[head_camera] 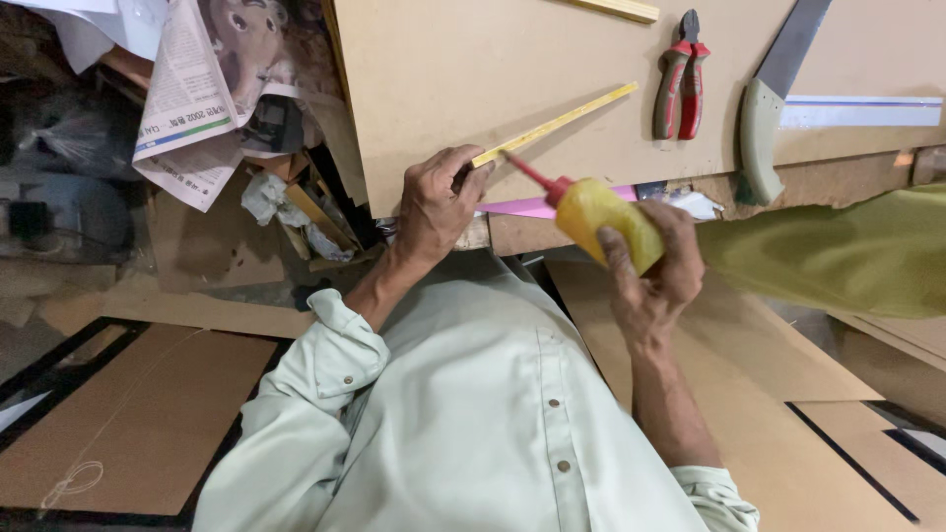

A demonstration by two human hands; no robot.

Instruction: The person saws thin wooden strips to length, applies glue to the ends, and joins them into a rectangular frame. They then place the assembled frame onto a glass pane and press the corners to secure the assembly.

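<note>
My right hand (655, 271) has a clenched grip on the yellow glue bottle (603, 219), its red nozzle touching the thin wooden strip (557, 123) my left hand (439, 202) pinches over the table (473, 69); beyond lie red pliers (682, 79).

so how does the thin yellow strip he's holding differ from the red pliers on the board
The yellow strip is long, thin and straight, slanting across the board; the red pliers are short, thick and nearly upright. The strip is pinched at its lower end by the left hand, with the red nozzle of the glue bottle in the right hand at it; the pliers lie untouched, handles closed. Both rest on the same board.
</note>
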